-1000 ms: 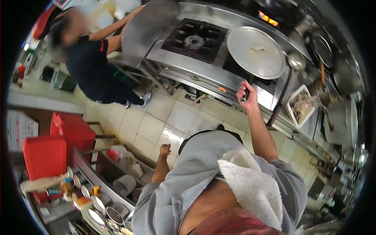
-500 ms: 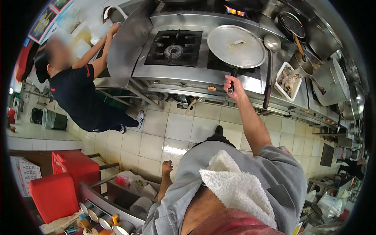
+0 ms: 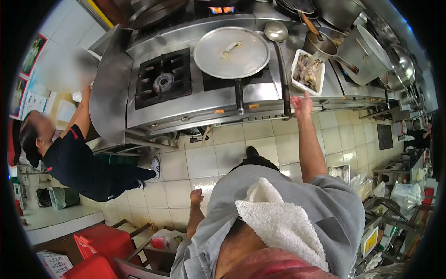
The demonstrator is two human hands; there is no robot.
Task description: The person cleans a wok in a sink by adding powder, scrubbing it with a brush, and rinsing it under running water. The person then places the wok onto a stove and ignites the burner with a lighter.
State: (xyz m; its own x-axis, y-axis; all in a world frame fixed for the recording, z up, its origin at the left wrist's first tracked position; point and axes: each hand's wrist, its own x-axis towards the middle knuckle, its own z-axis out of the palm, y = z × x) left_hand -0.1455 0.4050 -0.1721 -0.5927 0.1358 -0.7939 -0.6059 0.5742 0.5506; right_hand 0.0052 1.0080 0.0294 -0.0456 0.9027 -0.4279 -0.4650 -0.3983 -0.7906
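My right hand (image 3: 302, 106) reaches out with its fingers apart and holds nothing. It is just right of the dark handle of a long ladle (image 3: 277, 32) and below a white tray (image 3: 294, 83) of greyish raw food, perhaps seafood. On the stove, a pan's black handle (image 3: 239, 98) sticks out from under a large round metal lid (image 3: 218, 63), free of my hand. Low at my side, away from the stove, hangs my left hand (image 3: 197, 197). Its fingers are loosely curled, and nothing shows in them.
A bare burner (image 3: 163, 82) lies left of the lid, and a flame (image 3: 221, 10) burns at the back. Pots (image 3: 364, 56) crowd the right side. A co-worker in dark clothes (image 3: 88, 160) stands at the left. A red bin (image 3: 104, 244) is behind me.
My right hand has let go of the pan handle and moved right, past the ladle handle. The view has turned rightward. My left hand stays low.
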